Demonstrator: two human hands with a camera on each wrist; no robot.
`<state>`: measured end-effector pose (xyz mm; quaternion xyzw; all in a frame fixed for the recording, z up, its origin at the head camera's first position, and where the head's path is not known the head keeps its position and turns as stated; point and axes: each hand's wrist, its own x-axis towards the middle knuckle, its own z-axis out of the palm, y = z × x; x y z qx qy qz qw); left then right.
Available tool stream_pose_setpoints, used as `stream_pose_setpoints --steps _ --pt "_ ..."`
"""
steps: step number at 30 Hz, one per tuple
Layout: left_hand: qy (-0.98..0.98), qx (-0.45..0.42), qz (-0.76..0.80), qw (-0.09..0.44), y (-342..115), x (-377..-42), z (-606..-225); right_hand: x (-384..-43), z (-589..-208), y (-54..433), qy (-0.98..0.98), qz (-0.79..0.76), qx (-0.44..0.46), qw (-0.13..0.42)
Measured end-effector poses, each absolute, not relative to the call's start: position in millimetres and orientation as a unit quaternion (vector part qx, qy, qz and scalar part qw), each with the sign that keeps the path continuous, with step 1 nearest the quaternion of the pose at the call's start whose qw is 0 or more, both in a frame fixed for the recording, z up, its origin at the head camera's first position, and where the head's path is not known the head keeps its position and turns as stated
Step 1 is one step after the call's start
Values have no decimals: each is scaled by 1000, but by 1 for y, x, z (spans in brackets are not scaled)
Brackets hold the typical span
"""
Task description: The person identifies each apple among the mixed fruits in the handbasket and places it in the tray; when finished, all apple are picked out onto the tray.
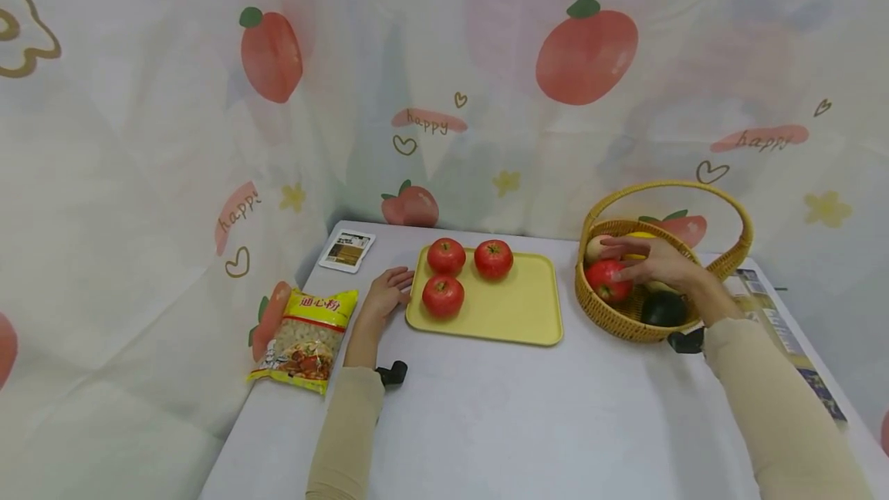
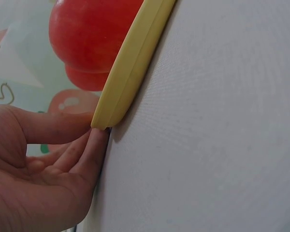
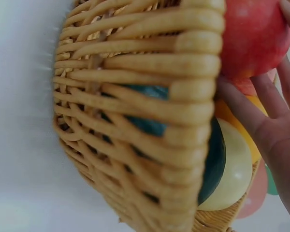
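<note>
My left hand is at the left edge of a yellow tray; in the left wrist view its thumb and fingers pinch the tray's rim. Three red apples stand on the tray's left half. Over the wicker basket on the right, my right hand grips a red apple, thumb and fingertips around its sides. Beside that apple lie a dark green fruit, a pale round fruit and a yellow fruit, the last partly hidden by the hand.
On the left lies a yellow bag of pasta, with a small white packet behind it. The basket's tall handle arches over its opening. A printed sheet lies along the table's right side. Patterned cloth hangs behind and to the left.
</note>
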<state>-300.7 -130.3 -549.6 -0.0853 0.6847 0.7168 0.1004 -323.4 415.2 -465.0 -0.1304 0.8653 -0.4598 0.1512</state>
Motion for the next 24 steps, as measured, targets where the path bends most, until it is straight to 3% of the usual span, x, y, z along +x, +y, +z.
stream_pose_setpoints --steps 6,24 --pt "686 -83 716 100 -131 -302 -551 -315 -454 419 864 -478 -90 131" --pt "676 -86 725 104 -132 -305 -554 -276 -421 410 816 -559 -106 105"
